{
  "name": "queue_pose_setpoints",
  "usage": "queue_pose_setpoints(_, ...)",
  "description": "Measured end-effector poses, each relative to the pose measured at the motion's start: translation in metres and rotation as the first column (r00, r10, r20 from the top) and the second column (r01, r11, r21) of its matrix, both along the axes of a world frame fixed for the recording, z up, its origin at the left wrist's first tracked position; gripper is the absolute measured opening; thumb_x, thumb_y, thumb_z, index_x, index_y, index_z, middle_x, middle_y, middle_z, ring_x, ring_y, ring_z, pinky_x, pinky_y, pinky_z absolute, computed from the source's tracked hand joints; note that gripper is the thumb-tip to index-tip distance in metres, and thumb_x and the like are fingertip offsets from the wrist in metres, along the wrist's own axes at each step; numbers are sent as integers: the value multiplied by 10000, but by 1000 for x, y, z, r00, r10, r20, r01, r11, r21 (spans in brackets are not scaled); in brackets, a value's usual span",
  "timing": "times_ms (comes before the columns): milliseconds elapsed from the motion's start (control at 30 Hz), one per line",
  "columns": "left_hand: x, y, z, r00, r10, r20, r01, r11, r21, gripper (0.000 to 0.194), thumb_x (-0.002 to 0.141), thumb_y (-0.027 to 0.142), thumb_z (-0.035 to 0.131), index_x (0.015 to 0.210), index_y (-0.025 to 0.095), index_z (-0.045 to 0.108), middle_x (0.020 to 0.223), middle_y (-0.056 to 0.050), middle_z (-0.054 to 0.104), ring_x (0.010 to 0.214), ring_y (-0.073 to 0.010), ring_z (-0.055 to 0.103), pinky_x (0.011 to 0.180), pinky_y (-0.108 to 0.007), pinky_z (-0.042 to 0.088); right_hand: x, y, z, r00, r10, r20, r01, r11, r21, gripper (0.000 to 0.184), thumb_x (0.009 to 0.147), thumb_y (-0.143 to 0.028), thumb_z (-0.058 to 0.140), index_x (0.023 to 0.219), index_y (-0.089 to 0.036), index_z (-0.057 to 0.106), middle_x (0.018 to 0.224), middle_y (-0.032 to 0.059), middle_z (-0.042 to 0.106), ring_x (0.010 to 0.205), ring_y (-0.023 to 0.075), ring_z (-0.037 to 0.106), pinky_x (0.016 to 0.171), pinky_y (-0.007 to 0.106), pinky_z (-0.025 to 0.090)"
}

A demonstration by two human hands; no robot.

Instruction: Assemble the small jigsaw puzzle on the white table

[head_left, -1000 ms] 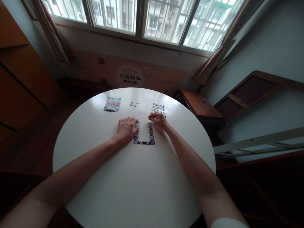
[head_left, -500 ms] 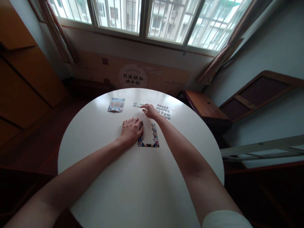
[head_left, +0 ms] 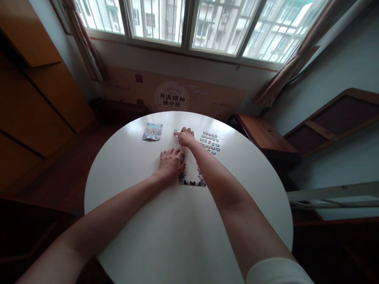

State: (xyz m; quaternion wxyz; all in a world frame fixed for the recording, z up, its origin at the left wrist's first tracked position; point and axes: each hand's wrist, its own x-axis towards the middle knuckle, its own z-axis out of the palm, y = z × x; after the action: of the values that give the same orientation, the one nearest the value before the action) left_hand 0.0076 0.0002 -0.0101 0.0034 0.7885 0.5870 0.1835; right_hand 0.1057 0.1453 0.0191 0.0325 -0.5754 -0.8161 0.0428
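Observation:
A partly assembled jigsaw puzzle (head_left: 192, 183) lies on the white table, its dark, colourful border surrounding bare tabletop. My left hand (head_left: 170, 162) rests palm down at its left side, fingers spread, with the fingertips on the border's upper left part. Beyond the puzzle, my right hand (head_left: 186, 137) is lowered over a few loose pieces, its thumb pointing left and apart from the bent fingers. One small loose puzzle piece (head_left: 175, 130) shows just left of that hand; others are hidden under it. My right forearm covers part of the border's right side.
Several loose puzzle pieces (head_left: 210, 141) lie in rows to the right of my right hand. A printed picture sheet (head_left: 152, 131) sits at the table's back left. The round white table (head_left: 171, 236) has a curved edge, with a wooden desk (head_left: 265, 130) beyond it on the right.
My right hand has come down onto the loose pieces and now covers most of that small group. My left hand stays on the puzzle's left border. The whole view has shifted slightly.

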Motion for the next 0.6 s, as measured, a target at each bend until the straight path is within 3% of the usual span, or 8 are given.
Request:
queue_pose_setpoints(200,0,1,-2,1000,1,5,-1,1000,14,360,906,399,460,1216,263,581,1376,-73,548,1282,-296,437,1031,-512,295,15,-6,5,996,84,-35,-85,996,-13,325,906,-336,537,1199,-356,678,1257,124,471,1167,350,385,990,502,340)
queue_pose_setpoints(400,0,0,-1,1000,-1,16,1,1000,12,360,925,413,418,1204,263,591,1383,-72,547,1290,-295,435,1049,-511,277,49,-33,12,981,177,-81,-178,984,-6,233,882,-302,602,1060,-297,752,1198,103,553,1109,310,448,961,442,365)
queue_pose_setpoints(600,-1,0,-2,1000,3,12,-3,1000,26,350,913,410,442,1196,271,593,1387,-62,547,1291,-284,443,1047,-489,289,88,-57,4,963,184,-196,-175,983,62,119,820,-235,676,859,-214,787,1032,94,673,1005,244,558,963,392,364)
